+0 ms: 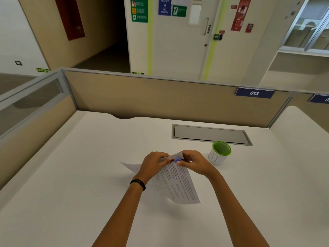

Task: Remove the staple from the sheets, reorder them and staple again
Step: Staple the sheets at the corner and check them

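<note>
Over the white desk (80, 175), the left hand (153, 165) pinches the top corner of the printed sheets (178, 186), lifting them. The right hand (194, 163) is closed around a small blue tool (177, 160) at that corner. A green-rimmed cup (219, 153) stands near.

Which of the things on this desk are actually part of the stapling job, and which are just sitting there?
In use:
- printed sheets, held by the left hand
- small blue tool, in the right hand

Lying about:
- green-rimmed cup
- cable hatch
</note>
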Demonstrator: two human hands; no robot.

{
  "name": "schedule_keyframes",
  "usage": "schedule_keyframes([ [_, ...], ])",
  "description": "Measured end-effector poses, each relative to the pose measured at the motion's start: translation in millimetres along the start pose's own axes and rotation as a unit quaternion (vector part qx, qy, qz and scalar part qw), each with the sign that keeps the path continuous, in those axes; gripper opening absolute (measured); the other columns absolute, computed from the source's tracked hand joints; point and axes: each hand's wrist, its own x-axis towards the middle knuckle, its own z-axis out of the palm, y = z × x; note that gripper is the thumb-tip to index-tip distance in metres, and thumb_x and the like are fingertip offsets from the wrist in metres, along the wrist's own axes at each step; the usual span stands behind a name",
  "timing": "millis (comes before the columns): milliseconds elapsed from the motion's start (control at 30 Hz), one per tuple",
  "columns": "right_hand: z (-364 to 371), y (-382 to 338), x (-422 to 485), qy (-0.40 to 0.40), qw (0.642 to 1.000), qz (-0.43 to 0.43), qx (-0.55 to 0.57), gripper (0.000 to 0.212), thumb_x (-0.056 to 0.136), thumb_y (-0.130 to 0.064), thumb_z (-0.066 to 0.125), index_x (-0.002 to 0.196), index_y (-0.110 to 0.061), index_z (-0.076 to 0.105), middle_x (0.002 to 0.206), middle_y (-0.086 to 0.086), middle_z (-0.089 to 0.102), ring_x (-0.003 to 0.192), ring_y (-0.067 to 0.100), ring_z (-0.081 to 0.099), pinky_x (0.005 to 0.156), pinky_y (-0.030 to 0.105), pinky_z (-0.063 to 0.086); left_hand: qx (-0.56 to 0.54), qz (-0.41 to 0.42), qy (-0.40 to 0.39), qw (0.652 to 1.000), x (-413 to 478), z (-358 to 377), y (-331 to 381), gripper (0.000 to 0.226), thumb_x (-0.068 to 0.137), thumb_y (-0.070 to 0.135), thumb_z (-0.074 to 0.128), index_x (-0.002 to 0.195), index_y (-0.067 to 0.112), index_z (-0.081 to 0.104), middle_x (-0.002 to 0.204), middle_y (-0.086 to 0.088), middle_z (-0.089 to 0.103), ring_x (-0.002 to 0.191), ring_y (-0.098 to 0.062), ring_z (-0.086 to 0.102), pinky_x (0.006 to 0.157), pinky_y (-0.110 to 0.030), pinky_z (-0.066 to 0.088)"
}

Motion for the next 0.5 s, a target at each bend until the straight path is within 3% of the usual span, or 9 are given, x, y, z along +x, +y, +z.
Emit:
schedule_keyframes([
  [133,1.5,8.0,-5.0,0.063,0.995,0.03,0.066,0.015,0.083,-0.027,0.066,0.097,-0.026,0.06,0.093,-0.005,0.069,0.087,0.016,0.068,0.07,0.018,0.057,-0.002,-0.014,0.015,1.0,-0.1,-2.2,-3.1,0.044,0.083,0.058,0.043,0.077,0.022,0.067,0.066,0.007,0.063,0.056,-0.008,0.06,0.054,-0.014,0.045],
  [200,1.2,18.0,-9.0,0.131,0.987,0.05,0.084,0.021,0.082,-0.026,0.068,0.101,-0.019,0.063,0.093,-0.002,0.07,0.086,0.014,0.067,0.067,0.014,0.054,-0.007,-0.018,0.038,0.999,-0.1,-3.2,-6.0,0.039,0.086,0.056,0.046,0.072,0.025,0.065,0.063,0.01,0.063,0.054,-0.005,0.059,0.053,-0.013,0.044],
  [267,1.0,30.8,-14.2,0.21,0.97,0.086,0.092,0.026,0.08,-0.022,0.071,0.103,-0.011,0.065,0.093,0.003,0.07,0.085,0.017,0.066,0.072,0.018,0.053,-0.011,-0.027,0.083,0.996,-0.8,-4.5,-9.2,0.034,0.089,0.048,0.051,0.066,0.025,0.062,0.06,0.01,0.061,0.051,-0.002,0.056,0.05,-0.014,0.041],
  [333,2.4,48.0,-24.3,0.301,0.94,0.142,0.075,0.024,0.078,-0.021,0.074,0.096,-0.007,0.066,0.088,0.007,0.07,0.08,0.02,0.064,0.074,0.027,0.05,-0.022,-0.047,0.136,0.989,-1.2,-4.7,-12.3,0.034,0.091,0.041,0.053,0.068,0.018,0.063,0.06,0.007,0.062,0.051,-0.006,0.056,0.049,-0.018,0.041],
  [400,5.3,68.5,-42.1,0.385,0.898,0.205,0.058,0.022,0.077,-0.021,0.074,0.088,-0.005,0.064,0.083,0.01,0.067,0.074,0.02,0.059,0.07,0.028,0.044,-0.038,-0.057,0.186,0.98,-2.7,-3.5,-14.4,0.033,0.093,0.037,0.052,0.072,0.015,0.063,0.065,0.003,0.065,0.054,-0.011,0.06,0.048,-0.021,0.044],
  [500,12.6,96.7,-74.0,0.449,0.843,0.287,0.069,0.023,0.076,-0.017,0.075,0.083,0.0,0.062,0.083,0.018,0.067,0.073,0.027,0.059,0.069,0.027,0.038,-0.069,-0.061,0.25,0.964,-6.2,-5.9,-15.1,0.027,0.093,0.033,0.052,0.074,0.018,0.061,0.067,0.004,0.064,0.054,-0.006,0.059,0.045,-0.008,0.041],
])
